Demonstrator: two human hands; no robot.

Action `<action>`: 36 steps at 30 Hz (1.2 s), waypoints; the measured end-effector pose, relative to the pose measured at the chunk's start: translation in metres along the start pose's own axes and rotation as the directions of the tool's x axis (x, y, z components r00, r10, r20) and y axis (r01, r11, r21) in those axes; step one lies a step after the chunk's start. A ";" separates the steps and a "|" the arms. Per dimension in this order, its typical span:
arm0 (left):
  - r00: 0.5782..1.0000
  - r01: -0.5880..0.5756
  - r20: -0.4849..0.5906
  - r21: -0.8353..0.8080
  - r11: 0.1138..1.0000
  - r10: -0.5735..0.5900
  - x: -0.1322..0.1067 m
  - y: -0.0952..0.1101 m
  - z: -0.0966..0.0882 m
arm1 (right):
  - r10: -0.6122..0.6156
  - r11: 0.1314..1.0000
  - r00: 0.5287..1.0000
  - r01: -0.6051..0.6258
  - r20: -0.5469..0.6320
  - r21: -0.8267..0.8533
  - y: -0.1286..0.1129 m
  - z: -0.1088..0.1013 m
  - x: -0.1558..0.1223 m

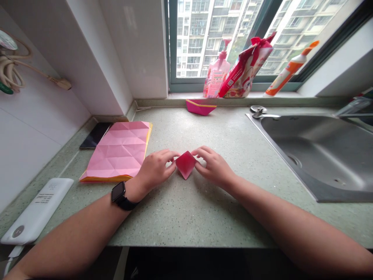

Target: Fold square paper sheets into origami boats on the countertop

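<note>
Folded paper: a small red diamond (185,165), held between the two hands over the near middle of the counter (175,221), one point toward the near edge.
Left hand: the left hand (154,168) has thumb and forefinger nearly together, pinching the diamond's left corner; the other fingers are curled behind.
Right hand: the right hand (214,166) pinches the right corner between thumb and forefinger, only a slight gap between them, the other fingers loosely bent.
Left wrist: a black watch (118,192).
Paper stack: creased pink sheet (121,146) on top, yellow edges showing below, left of the left hand; its far left side is beside a dark flat object (95,136).
Paper boat: pink with a yellow rim (201,108), at the far side of the counter, below the window.
Near left: a white power bank (39,210) with a white cable (14,252) plugged in.
Right: a metal sink (314,144) set into the counter.
Windowsill: pink pump bottle (215,76), red bag (247,68), orange-and-white bottle (287,74), left to right.
</note>
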State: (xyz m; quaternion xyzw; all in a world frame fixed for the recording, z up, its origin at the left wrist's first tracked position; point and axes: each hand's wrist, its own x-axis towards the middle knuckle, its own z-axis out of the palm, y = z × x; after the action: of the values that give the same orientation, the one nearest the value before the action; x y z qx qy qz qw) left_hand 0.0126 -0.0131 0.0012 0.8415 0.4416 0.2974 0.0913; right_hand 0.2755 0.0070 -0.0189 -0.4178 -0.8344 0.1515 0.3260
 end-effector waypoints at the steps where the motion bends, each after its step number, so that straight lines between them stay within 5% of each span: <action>1: 1.000 -0.022 0.009 0.034 0.999 0.022 0.000 0.000 0.000 | -0.009 1.000 1.000 0.009 -0.004 0.001 0.001 0.000 0.000; 11: 0.966 -0.220 0.164 0.130 0.967 0.197 0.001 -0.011 -0.005 | -0.262 0.960 0.951 0.274 0.163 -0.057 0.019 -0.012 0.004; 17: 0.938 -0.290 0.229 0.103 0.951 0.261 -0.001 -0.009 -0.006 | -0.312 0.937 0.917 0.341 0.248 -0.082 0.020 -0.020 0.005; 27: 0.955 -0.171 0.268 0.135 0.976 0.130 0.006 0.001 0.006 | -0.207 0.967 0.942 0.239 0.265 -0.092 0.020 -0.007 0.008; 36: 0.968 -0.120 0.233 0.096 0.988 0.095 0.000 0.002 0.014 | -0.237 0.940 0.934 0.290 0.269 -0.179 0.016 -0.006 0.007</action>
State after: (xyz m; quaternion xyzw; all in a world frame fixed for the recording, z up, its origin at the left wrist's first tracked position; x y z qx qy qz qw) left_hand 0.0220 -0.0126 -0.0098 0.8965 0.3976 0.1789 0.0790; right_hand 0.2864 0.0225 -0.0197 -0.3128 -0.9281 0.0648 0.1914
